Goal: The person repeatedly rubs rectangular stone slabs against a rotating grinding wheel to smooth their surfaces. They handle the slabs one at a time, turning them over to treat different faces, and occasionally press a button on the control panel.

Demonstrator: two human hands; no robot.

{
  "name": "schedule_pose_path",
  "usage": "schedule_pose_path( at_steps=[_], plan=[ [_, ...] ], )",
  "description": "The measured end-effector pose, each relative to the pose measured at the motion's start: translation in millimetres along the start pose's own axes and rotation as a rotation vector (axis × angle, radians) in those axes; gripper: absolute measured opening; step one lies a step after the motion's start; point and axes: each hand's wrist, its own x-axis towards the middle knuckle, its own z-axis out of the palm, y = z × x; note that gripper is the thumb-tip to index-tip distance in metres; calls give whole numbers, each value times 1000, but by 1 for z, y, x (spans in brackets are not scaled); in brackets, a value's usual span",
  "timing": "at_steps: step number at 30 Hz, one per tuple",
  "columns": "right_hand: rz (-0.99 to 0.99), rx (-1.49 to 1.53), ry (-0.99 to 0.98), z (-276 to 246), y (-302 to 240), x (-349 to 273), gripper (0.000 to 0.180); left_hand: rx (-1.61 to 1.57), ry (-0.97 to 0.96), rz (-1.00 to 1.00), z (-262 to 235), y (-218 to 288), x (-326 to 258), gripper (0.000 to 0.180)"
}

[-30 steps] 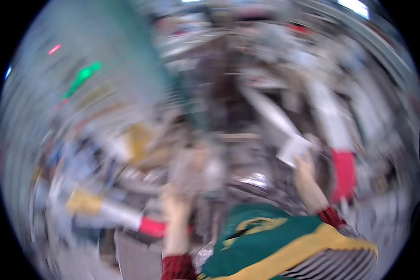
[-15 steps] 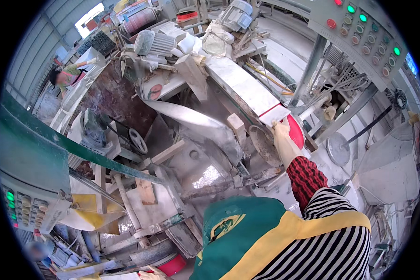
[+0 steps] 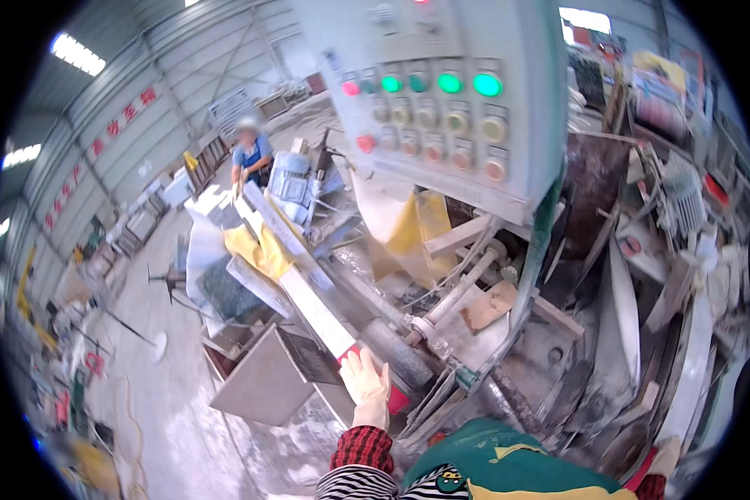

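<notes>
Now the left hand (image 3: 365, 382), fingers flat, is pressing the long white slab's (image 3: 308, 304) near end on the machine bed (image 3: 550, 358); right hand (image 3: 665, 457) barely showing, grip untellable.

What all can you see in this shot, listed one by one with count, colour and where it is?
Control panel: one, grey-green, upper middle, with rows of green, red and amber buttons.
Long stone strip: one, white with a red end, running from the centre down to the left hand.
Roller: one, grey, beside the strip's near end.
Yellow sheeting: several pieces, under the panel and further left.
Motor: one, pale blue, upper left of centre.
Co-worker: one person in a blue top, far upper left.
Floor: grey and dusty, lower left.
Left hand: gloved, cream, resting flat on the strip's red end.
Right hand: gloved, at the lower right edge, mostly out of view.
</notes>
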Motion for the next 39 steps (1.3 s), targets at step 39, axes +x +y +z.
schedule_pose_path(
  at_steps=[39],
  plan=[
    [-202, 831, -1226, 138, -371, -188, 47, -329, -267, -245, 27, -27, 37, 74]
  ],
)
